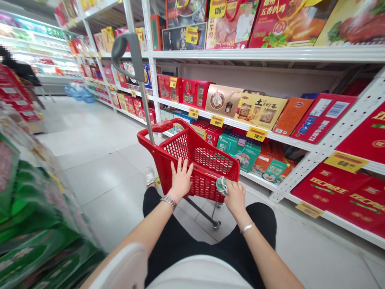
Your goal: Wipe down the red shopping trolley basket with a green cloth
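In front of me stands a red plastic shopping cart (210,154) with perforated walls, on a grey metal frame with small wheels. Its tall pole ends in a grey looped handle (136,56). My left hand (182,178) lies against the near side of the cart, fingers spread. A crumpled green and white cloth (221,186) is gripped in my right hand (235,197), pressed to the near side close to the right corner. The inner walls of the basket show, but part of its floor is hidden.
White shelving (270,55) with boxed goods and yellow price tags runs along the right. Green packages (33,249) are stacked close on my left. A tiled floor (99,168) stretches between them, with blue bottles (80,93) farther off.
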The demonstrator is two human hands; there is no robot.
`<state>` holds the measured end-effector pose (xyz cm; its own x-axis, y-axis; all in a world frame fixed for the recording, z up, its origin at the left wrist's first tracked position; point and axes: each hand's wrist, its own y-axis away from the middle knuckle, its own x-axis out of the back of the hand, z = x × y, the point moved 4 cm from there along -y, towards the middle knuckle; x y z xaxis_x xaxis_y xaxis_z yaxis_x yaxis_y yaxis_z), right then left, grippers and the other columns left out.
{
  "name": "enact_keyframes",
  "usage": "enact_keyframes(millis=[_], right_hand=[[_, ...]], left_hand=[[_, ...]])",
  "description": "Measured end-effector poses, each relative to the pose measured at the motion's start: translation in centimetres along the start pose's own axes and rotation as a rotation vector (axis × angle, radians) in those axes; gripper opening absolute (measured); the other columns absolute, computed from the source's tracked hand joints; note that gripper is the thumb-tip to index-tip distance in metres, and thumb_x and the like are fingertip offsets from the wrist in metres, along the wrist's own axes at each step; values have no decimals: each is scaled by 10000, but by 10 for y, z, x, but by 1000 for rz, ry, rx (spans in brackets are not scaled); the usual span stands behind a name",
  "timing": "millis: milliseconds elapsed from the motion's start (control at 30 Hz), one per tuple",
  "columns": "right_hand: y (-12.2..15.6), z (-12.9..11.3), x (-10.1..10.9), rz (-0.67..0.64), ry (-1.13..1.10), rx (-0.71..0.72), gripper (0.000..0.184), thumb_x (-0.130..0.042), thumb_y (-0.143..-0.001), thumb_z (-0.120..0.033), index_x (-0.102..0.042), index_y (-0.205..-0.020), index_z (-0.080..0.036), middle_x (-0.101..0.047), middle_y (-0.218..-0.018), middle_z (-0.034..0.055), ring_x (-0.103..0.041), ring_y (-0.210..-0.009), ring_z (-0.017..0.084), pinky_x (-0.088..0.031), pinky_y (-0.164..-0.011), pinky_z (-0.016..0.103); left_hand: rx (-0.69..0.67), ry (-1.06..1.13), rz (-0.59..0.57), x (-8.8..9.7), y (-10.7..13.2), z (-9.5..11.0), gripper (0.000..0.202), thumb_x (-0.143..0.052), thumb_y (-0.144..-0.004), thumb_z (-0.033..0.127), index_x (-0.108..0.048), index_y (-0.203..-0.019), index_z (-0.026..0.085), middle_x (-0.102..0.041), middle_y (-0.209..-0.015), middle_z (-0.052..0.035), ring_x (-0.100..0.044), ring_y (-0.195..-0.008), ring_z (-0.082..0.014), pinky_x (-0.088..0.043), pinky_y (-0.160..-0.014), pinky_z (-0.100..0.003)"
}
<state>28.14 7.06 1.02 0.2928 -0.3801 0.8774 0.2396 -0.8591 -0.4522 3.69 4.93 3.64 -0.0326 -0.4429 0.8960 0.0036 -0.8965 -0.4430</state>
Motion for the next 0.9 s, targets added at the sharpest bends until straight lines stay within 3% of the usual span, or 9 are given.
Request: enact_keyframes(millis=[133,233,333,467,600,700,900], right_hand=[[19,-30,3,-16,-70,103,572,-504,-757,-15,-673,-1268,-210,-677,-1036,136,-534,-1007,296,-396,-956,427],[36,-56,3,-50,-119,192,598,-508,-765,-16,-645,-1323,-179,-673,-1059,141,-536,-1011,289,-396,-985,432],[51,-81,4,-88,-177,293,625,-517,-786,-21,-600,-1384,-184,-670,-1166,139,-544,-1066,276,-354,-1069,460],[61,-102,9,-155,-214,419,669,-543,-799,-20,-548,-1435,-228,-663,-1254,117,-546,-1161,264,-230,-1173,519],[59,-100,10,-200,-210,445,657,-544,-803,-4,-575,-1404,-270,-666,-1280,105,-543,-1223,259,-183,-1199,538],[53,-86,8,-199,-213,404,669,-517,-782,18,-609,-1365,-297,-677,-1281,94,-541,-1249,259,-192,-1192,562],[46,-54,3,-153,-202,331,671,-490,-757,41,-645,-1324,-281,-679,-1311,100,-525,-1306,276,-196,-1192,575]], left_hand=[[-96,90,-32,-16,16,38,724,-670,-804,248,-480,-1500,186,-370,-1630,-203,-250,-1541,-396,-84,-1221,-723],[-137,134,-42,-18,31,48,627,-625,-845,218,-527,-1465,209,-423,-1605,-187,-267,-1539,-375,-119,-1233,-697],[-126,164,-34,-14,43,36,490,-568,-896,224,-605,-1384,227,-496,-1559,-167,-281,-1534,-380,-143,-1221,-714],[-116,163,-11,-7,54,5,474,-481,-882,96,-642,-1308,226,-541,-1527,-141,-322,-1524,-333,-55,-1214,-747],[-74,154,12,-3,60,-20,524,-423,-840,21,-646,-1274,210,-520,-1545,-137,-328,-1524,-318,-94,-1196,-773],[-28,166,6,-2,63,-32,549,-408,-825,12,-636,-1283,210,-492,-1566,-140,-323,-1525,-324,-154,-1166,-798],[25,186,15,-4,70,-53,575,-430,-822,36,-615,-1322,252,-491,-1566,-134,-371,-1503,-319,-153,-1158,-803]])
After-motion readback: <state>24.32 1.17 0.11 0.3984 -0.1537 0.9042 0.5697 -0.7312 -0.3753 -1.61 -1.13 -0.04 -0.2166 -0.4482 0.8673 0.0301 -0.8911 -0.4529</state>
